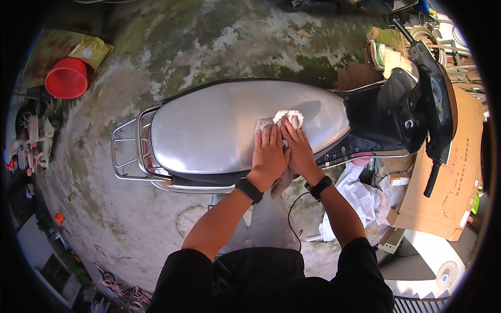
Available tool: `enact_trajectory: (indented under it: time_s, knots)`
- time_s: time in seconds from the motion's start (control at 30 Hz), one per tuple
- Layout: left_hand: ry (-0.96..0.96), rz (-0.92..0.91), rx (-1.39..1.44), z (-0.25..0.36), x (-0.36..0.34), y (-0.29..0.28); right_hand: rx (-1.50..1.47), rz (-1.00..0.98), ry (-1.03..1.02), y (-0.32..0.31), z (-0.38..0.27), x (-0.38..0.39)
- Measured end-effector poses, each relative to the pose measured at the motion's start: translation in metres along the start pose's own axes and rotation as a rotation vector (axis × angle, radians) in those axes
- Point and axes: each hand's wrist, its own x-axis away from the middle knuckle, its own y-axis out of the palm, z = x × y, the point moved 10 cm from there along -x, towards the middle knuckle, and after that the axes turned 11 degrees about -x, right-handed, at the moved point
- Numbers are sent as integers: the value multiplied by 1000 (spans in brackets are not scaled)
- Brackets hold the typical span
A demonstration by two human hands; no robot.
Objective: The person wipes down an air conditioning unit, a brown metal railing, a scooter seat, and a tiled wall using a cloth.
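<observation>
Silver seat [203, 128] | hands [270, 159] flat on grey cloth [282, 184] overhanging near edge | bare seat left and right

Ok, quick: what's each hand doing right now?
Left hand: open, palm down on the grey cloth on the silver seat.
Right hand: open, palm down on the same cloth.

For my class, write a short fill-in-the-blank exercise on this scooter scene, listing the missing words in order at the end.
1. The left hand and right hand rest on a cloth lying on the scooter's silver ____.
2. The person wears ____ black wristbands.
3. The bucket is ____.
4. The metal rear rack points toward the picture's ____ edge.

Missing words: seat; two; red; left
</observation>
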Motion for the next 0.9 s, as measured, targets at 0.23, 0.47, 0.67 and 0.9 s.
enact_trajectory:
  time_s: [0.23,0.47,0.67,0.9]
  knots:
    - [-36,-90,38,-31,-69,-7,115,71,69,-7,37,-64]
    - [-141,-117,84,-82,-87,-25,87,8,175,15,37,-115]
    - [-139,50,-30,-109,-73,-48,-58,-5,103,33,13,-137]
    - [-272,121,45,-159,-23,-78,-86,110,-111,35,-66,-144]
